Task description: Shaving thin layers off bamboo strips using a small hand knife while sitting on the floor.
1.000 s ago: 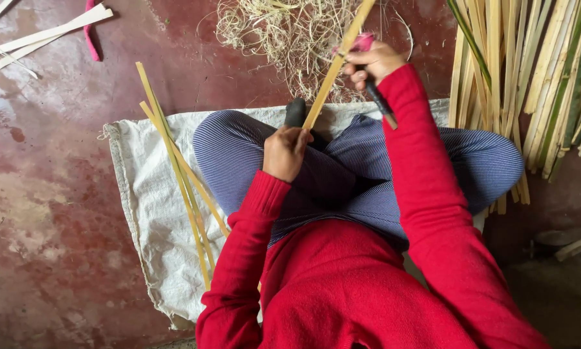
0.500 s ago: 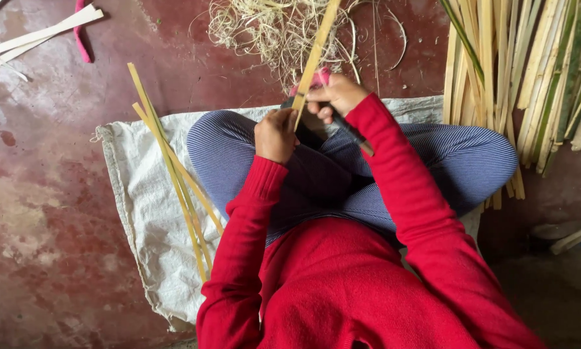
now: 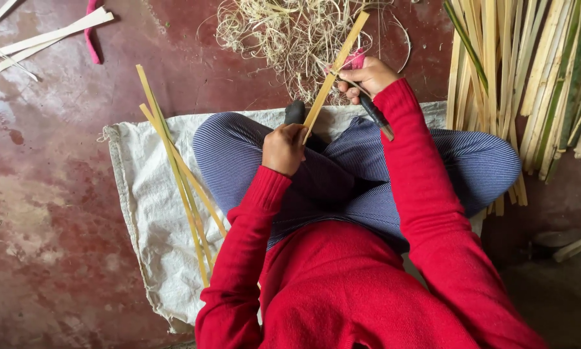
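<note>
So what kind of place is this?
Probably a floor-level bamboo craft workspace: a stack of pale split bamboo strips, a heap of curly straw-coloured shavings, and a white cloth sack spread on the red-brown floor.

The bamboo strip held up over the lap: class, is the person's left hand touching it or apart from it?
Touching. The head view shows the left hand closed around the lower end of the bamboo strip, with no gap.

Bamboo strip (image 3: 334,71) and knife (image 3: 375,115) in hands.
</note>
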